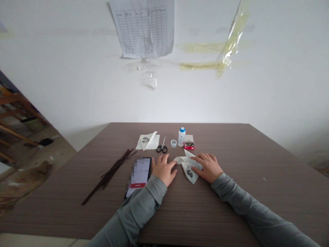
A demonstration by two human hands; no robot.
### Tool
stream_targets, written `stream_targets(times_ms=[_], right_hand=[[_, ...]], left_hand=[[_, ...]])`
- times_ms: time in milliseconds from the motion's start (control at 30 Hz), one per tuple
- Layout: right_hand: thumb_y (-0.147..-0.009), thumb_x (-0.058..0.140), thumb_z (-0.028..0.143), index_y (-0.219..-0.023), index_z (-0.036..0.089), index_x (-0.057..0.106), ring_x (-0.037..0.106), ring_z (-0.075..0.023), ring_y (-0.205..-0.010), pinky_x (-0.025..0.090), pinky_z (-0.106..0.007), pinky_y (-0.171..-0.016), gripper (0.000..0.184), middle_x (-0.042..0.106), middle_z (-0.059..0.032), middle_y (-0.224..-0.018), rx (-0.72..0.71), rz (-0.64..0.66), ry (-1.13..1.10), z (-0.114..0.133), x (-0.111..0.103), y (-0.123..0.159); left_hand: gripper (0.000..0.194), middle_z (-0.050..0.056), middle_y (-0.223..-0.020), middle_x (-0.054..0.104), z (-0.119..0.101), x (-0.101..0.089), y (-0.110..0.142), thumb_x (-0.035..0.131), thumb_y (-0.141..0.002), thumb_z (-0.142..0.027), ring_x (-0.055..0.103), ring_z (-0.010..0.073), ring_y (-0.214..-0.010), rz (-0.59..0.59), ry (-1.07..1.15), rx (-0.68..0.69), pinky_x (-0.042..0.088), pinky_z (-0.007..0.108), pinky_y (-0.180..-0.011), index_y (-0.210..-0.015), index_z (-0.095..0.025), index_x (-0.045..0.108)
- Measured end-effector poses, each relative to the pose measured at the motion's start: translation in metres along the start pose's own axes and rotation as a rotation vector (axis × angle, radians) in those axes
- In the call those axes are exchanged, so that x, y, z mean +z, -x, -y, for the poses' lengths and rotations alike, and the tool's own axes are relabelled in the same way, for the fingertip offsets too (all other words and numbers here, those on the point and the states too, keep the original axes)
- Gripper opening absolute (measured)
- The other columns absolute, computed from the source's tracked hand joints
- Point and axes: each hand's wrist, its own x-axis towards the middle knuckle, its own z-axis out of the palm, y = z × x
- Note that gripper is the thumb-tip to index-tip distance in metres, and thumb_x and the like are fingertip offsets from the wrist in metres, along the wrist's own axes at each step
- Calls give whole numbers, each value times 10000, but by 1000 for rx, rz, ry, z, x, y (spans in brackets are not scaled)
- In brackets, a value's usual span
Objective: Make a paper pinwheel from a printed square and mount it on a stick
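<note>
A folded piece of printed paper [190, 171], pinwheel-like with pointed flaps and a dark picture, lies on the brown table. On its right side rests my right hand [208, 167], thumb and index finger spread over the paper and not closed round it. My left hand [164, 169] is palm down with its fingers apart. Its index fingertip is at the paper's narrow left end; whether it presses there I cannot tell. Beside the left hand lies a phone [141, 175] with its screen lit.
Behind the hands stand black-handled scissors [161, 148], a small clear cup [173, 143], a white bottle [181, 138] with a blue cap and a red box [189, 145] of small metal pieces. More folded paper [151, 142] lies farther left. Several thin dark sticks [113, 171] lie left of the phone.
</note>
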Motion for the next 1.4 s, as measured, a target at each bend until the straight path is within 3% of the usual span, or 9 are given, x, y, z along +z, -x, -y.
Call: stream_targets(times_ms=[133,267,400,667,833,967,1167,1400], right_hand=[[-1151,815,437,-1688,416,887,867,-412,-1361,575,-707,-1368,542,945,-110,-1346,2,-5,-39,0,1,0],[-1162,774,374,-1654,402,907,876,-394,-1330,620,-647,-1321,510,950,-102,-1303,8,-64,-85,-2,-1,-5],[-1168,731,334,-1651,379,906,863,-391,-1350,684,-592,-1221,516,938,-126,-1435,-5,-126,-177,-8,-5,-15],[-1163,707,286,-1621,367,918,791,-407,-1545,662,-669,-1322,511,859,-151,-1677,-75,-231,-229,-23,7,-59],[-1153,779,244,-1627,371,933,715,-429,-1633,626,-667,-1365,514,776,-163,-1809,-80,-191,-124,-13,8,-99],[-1161,736,219,-1656,447,920,690,-436,-1609,608,-682,-1355,575,759,-139,-1840,-46,-125,-21,4,0,-118],[-1199,689,253,-1714,498,877,684,-422,-1600,551,-684,-1396,601,788,-117,-1816,-47,-66,0,11,-12,-124],[-1195,594,208,-1767,485,835,692,-399,-1577,548,-669,-1387,680,807,-117,-1788,-33,-62,-20,10,-1,-126]], left_hand=[[426,132,-1962,710,2,-1,1,906,-1144,-260,611,517,-1832,9,-13,3,408,953,-1524,-1540,-399,987],[456,141,-1981,689,1,-2,3,880,-1168,-264,601,514,-1833,15,-31,6,411,935,-1526,-1596,-395,967],[456,135,-1943,722,-1,-4,4,890,-1158,-255,623,516,-1810,10,-38,-1,438,927,-1520,-1581,-404,972],[485,129,-1948,709,1,-7,6,878,-1163,-265,602,504,-1824,33,-39,9,408,918,-1540,-1615,-422,956],[510,145,-1976,678,4,-7,6,859,-1184,-272,581,503,-1841,40,-42,17,393,927,-1540,-1668,-417,926],[516,133,-1969,689,4,-11,5,869,-1171,-268,587,495,-1834,50,-47,5,404,917,-1540,-1660,-423,927],[507,136,-1971,691,5,-13,6,883,-1156,-262,597,505,-1835,30,-34,8,421,905,-1539,-1632,-427,945],[496,141,-1962,702,7,-10,5,901,-1145,-256,609,517,-1833,24,-9,14,418,929,-1533,-1611,-416,958]])
